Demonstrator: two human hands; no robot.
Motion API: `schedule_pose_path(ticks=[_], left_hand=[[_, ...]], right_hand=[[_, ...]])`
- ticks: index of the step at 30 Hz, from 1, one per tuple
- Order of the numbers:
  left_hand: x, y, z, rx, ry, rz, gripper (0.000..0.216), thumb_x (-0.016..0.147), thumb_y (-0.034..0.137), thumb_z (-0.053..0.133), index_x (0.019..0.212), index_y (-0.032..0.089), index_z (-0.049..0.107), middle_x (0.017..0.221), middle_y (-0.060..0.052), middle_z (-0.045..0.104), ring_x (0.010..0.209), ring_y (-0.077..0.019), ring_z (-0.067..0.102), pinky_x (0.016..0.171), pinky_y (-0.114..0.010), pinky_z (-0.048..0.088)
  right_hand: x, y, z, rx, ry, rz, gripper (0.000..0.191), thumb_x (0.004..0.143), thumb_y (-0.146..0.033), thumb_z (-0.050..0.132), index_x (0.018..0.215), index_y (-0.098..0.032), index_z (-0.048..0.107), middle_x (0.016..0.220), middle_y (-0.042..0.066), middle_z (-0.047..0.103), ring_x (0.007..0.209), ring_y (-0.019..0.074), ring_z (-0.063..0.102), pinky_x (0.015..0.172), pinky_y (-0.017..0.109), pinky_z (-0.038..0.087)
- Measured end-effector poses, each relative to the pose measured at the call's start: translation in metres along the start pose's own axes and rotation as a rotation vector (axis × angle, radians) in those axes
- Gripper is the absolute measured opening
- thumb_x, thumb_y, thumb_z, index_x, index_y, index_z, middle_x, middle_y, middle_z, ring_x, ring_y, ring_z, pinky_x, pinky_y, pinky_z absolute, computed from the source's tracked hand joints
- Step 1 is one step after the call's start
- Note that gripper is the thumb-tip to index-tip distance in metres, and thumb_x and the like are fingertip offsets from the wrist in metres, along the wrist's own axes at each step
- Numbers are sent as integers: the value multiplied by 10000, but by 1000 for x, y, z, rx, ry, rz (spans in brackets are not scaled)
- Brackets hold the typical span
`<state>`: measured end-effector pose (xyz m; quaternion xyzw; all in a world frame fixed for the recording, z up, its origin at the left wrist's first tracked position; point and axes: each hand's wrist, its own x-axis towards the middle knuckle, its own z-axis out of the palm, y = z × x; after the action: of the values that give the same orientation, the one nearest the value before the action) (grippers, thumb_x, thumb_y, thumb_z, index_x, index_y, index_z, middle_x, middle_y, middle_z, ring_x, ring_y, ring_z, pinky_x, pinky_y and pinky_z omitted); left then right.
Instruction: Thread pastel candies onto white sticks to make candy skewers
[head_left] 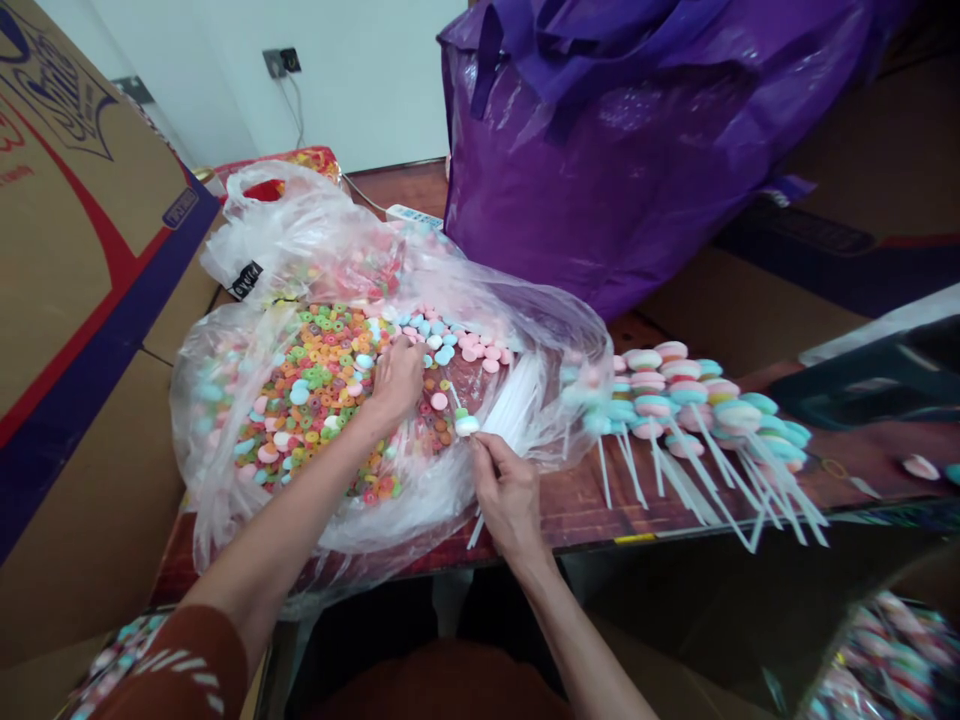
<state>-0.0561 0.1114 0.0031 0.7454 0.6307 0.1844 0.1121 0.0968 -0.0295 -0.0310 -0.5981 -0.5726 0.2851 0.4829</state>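
Observation:
My left hand reaches into a clear plastic bag full of coloured ring sweets and pastel marshmallow discs, its fingers curled down among them. My right hand pinches a white stick with a white and green sweet threaded on its tip. A bundle of loose white sticks lies in the bag just beyond the right hand.
Several finished pastel sweet skewers lie fanned out on the brown table to the right. A big purple bag stands behind. Cardboard boxes stand at the left. A white power strip lies at the back.

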Motion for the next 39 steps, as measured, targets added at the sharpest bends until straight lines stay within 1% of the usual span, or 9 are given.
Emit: schedule_pose_path(ticks=[4, 9, 11, 16, 22, 27, 31, 34, 39], left_hand=[[4, 2, 4, 174, -50, 7, 266, 876, 123, 496, 1088, 180, 647, 1144, -154, 607, 1015, -292, 610, 796, -355, 454], [6, 14, 2, 89, 35, -30, 265, 901, 75, 433, 1106, 146, 585, 1135, -156, 617, 1056, -269, 586, 878, -353, 434], [10, 17, 6, 82, 30, 2, 268, 915, 69, 405, 1106, 140, 579, 1144, -161, 615, 1041, -264, 586, 876, -352, 429], [19, 13, 20, 109, -85, 161, 321, 904, 18, 357, 1075, 132, 604, 1099, -166, 633, 997, -268, 598, 863, -355, 430], [14, 15, 14, 97, -125, 181, 146, 938, 197, 509, 1018, 128, 609, 1065, -164, 644, 1006, -284, 600, 897, -376, 445], [10, 21, 8, 78, -134, 181, 206, 886, 162, 580, 1092, 163, 586, 1050, -136, 659, 1004, -273, 609, 907, -370, 452], [13, 17, 16, 7, -100, 187, 334, 860, 87, 500, 1177, 132, 596, 1071, -162, 661, 1017, -291, 616, 904, -384, 460], [15, 10, 25, -92, -37, 187, 411, 803, 54, 513, 1193, 122, 625, 1070, -150, 680, 1007, -272, 628, 902, -358, 472], [16, 4, 30, -332, 5, 57, 359, 777, 91, 548, 1092, 157, 705, 882, -74, 727, 836, -216, 658, 852, -329, 504]], right_hand=[[0, -1, 0, 3, -15, -7, 319, 950, -346, 475, 952, -171, 741, 689, 8, 664, 564, 137, 542, 563, 231, 420], [0, -1, 1, -20, -21, -12, 325, 956, -337, 468, 947, -169, 746, 704, 13, 673, 578, 135, 563, 572, 230, 413], [0, -1, 1, -27, -21, -12, 324, 959, -338, 467, 949, -173, 746, 691, 6, 665, 563, 131, 554, 568, 229, 409], [1, -1, 1, -30, -13, -19, 322, 961, -333, 464, 953, -180, 748, 676, 4, 659, 550, 133, 550, 558, 230, 406], [0, 1, 2, -47, -6, -3, 313, 960, -331, 469, 954, -181, 743, 669, 1, 649, 544, 131, 540, 542, 232, 386], [0, 0, 2, -56, 10, 1, 330, 970, -343, 459, 962, -176, 743, 651, -2, 639, 531, 128, 525, 545, 232, 384], [-1, 0, 2, -64, 7, 3, 327, 965, -343, 465, 964, -174, 745, 655, 0, 646, 528, 127, 525, 536, 233, 377], [-1, 1, 2, -62, 7, 6, 326, 965, -339, 466, 972, -171, 745, 668, 4, 652, 539, 129, 537, 545, 232, 383], [0, 0, 2, -70, 28, 2, 330, 965, -342, 464, 952, -168, 744, 645, -2, 638, 530, 128, 530, 554, 234, 394]])
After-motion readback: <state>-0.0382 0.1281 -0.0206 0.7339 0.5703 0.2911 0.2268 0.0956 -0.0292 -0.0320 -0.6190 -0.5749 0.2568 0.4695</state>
